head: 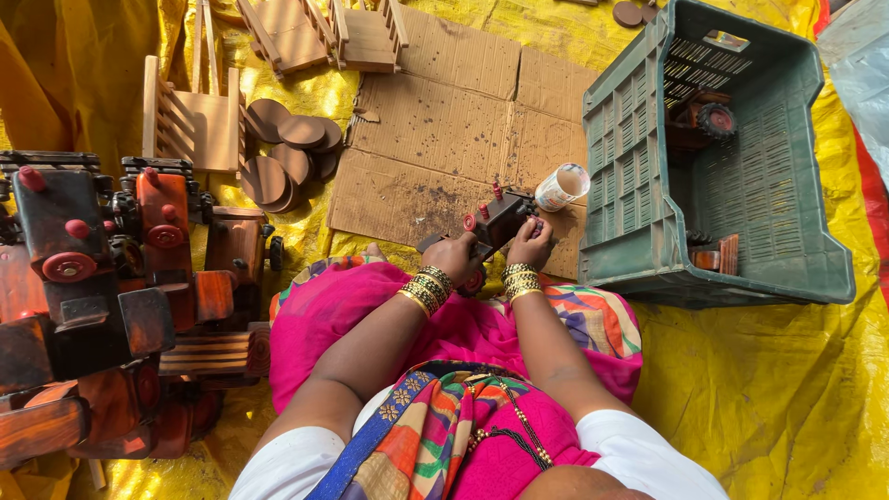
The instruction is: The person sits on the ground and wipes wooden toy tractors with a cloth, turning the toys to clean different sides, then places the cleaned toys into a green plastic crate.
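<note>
Holding 1 dark toy tractor [500,220] w/ both hands: my L hand [452,256] & R hand [531,243] clamped round it. 1 cup [561,187] at 1 o'clock, 1 green crate [639,157] at 3.

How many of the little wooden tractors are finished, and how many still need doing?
A good pile looks done: stained toy tractors with red knobs sit stacked at the left. In hand now is one dark tractor, gripped by the left hand and the right hand, beside a small pot. Left over: bare trailers and loose discs look unpainted. An exact count isn't possible; they overlap.
</note>
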